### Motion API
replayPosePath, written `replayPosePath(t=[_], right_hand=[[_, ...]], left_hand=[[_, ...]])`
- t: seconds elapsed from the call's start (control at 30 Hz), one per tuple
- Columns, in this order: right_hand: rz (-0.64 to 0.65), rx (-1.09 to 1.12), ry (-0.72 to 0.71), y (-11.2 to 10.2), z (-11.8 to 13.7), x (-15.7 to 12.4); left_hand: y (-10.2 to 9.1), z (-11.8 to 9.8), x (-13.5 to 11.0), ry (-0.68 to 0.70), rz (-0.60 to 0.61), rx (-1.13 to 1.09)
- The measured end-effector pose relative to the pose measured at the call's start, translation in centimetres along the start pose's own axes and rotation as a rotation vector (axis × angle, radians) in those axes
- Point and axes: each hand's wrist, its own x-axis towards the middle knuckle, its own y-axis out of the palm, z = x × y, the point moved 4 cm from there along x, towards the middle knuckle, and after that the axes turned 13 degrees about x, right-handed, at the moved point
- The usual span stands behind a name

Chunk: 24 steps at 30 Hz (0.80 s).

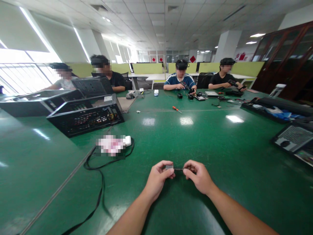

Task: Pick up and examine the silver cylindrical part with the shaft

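My left hand [158, 179] is closed with thumb and fingers on a small grey block-like piece [169, 167]. From it a thin dark strip [178, 169] runs across to my right hand [199, 178], whose thumb and fingertips pinch its other end. The strip lies level between the two hands, just above the green table [176, 143]. What kind of part it is cannot be made out, and my fingers cover much of both ends.
Open black computer cases [85, 114] stand at left, another case [294, 138] at right. A black strap [101, 182] with a white item [127, 141] lies left of my hands. An orange screwdriver [175, 108] lies farther off. Several people sit across the table, one holding a power drill [184, 84].
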Motion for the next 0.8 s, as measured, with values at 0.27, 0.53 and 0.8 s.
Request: replayPosePath(t=[0.27, 0.53, 0.8], right_hand=[[0.003, 0.021, 0.002, -0.07, -0.19, 0.01], [0.009, 0.039, 0.009, -0.15, -0.32, -0.07], [0.017, 0.077, 0.019, -0.19, -0.18, 0.0]], left_hand=[[0.07, -0.02, 0.0, -0.007, -0.008, -0.012], [0.1, -0.06, 0.02, -0.001, -0.013, -0.003], [0.1, -0.19, -0.19, 0.004, -0.032, 0.003]])
